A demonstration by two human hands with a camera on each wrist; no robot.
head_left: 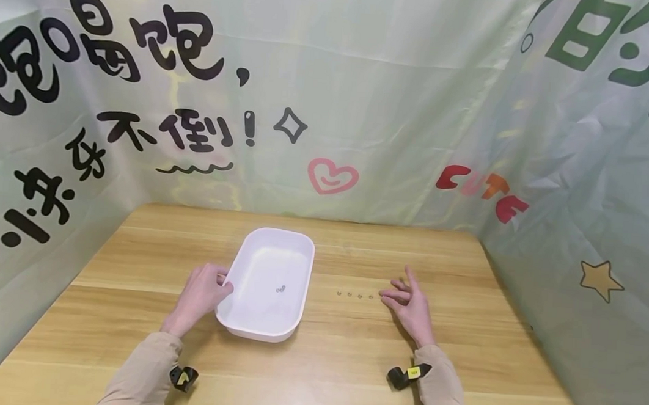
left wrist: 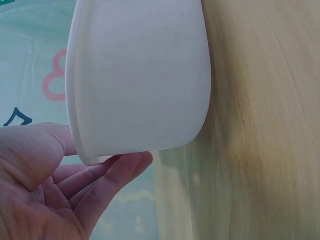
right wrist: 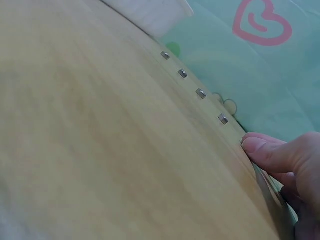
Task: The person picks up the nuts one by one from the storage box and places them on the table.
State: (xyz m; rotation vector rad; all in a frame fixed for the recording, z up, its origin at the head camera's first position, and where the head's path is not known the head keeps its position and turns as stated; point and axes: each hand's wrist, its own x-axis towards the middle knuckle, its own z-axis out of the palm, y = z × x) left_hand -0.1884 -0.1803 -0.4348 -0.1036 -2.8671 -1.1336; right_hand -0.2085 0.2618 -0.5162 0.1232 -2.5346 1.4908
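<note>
A white plastic bin [head_left: 263, 329] stands left of centre on the table, with a few small metal nuts [head_left: 281, 289] on its floor. My left hand [head_left: 204, 291] grips its left rim, thumb over the edge and fingers [left wrist: 107, 187] against the outer wall. To the right of the bin runs a row of several small metal nuts [right wrist: 201, 93], evenly spaced. At the right end of that row is my right hand [head_left: 409, 305], thumb and index fingertips together around a nut mostly hidden by them. Its other fingers are spread away.
The light wood table [head_left: 315, 379] ends at fabric curtains [head_left: 395, 120] with printed lettering, behind and on both sides. Each wrist carries a small black camera, such as the right camera [head_left: 400, 378].
</note>
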